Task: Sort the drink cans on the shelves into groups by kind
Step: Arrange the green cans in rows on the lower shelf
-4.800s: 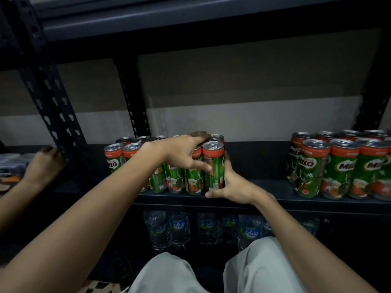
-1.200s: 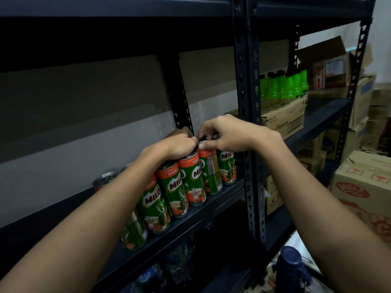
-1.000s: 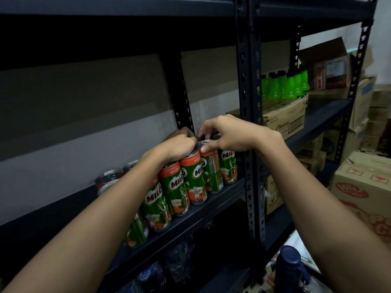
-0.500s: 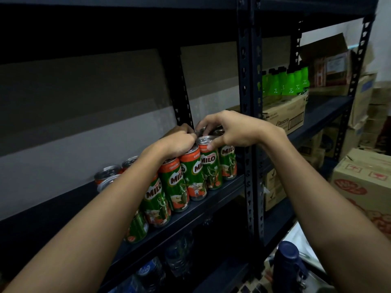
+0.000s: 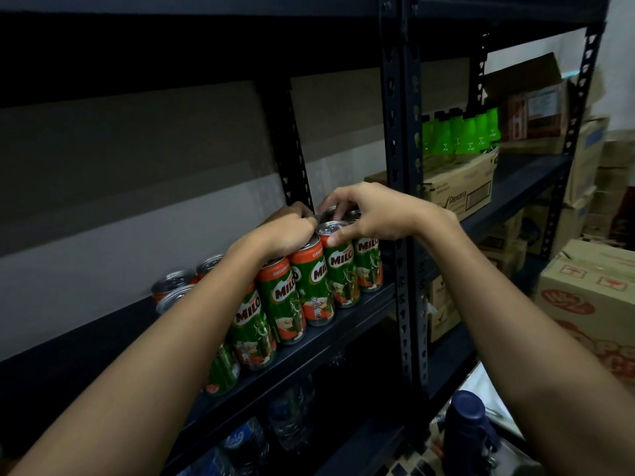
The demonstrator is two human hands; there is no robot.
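Several green and orange Milo cans (image 5: 311, 290) stand in a tight cluster along the front of a dark metal shelf (image 5: 347, 334), up against a black upright post (image 5: 400, 235). My left hand (image 5: 285, 235) lies curled over the tops of the middle cans. My right hand (image 5: 367, 214) comes in from the right and grips the top rim of a Milo can (image 5: 340, 266) near the cluster's right end, thumb on its front. More can tops (image 5: 175, 285) show behind my left forearm. The back row is mostly hidden by my hands.
Water bottles (image 5: 247, 444) lie on the shelf below. The neighbouring bay holds green bottles (image 5: 460, 132) on a cardboard box (image 5: 460, 190). More cartons (image 5: 591, 304) are stacked at the right. A dark blue bottle (image 5: 467, 431) stands low right. The shelf left of the cans is bare.
Since 4.8 s ago the view swung from the left cluster to the cans by the post. In the last second my hands barely moved; the can under my right thumb has turned so its logo faces front.
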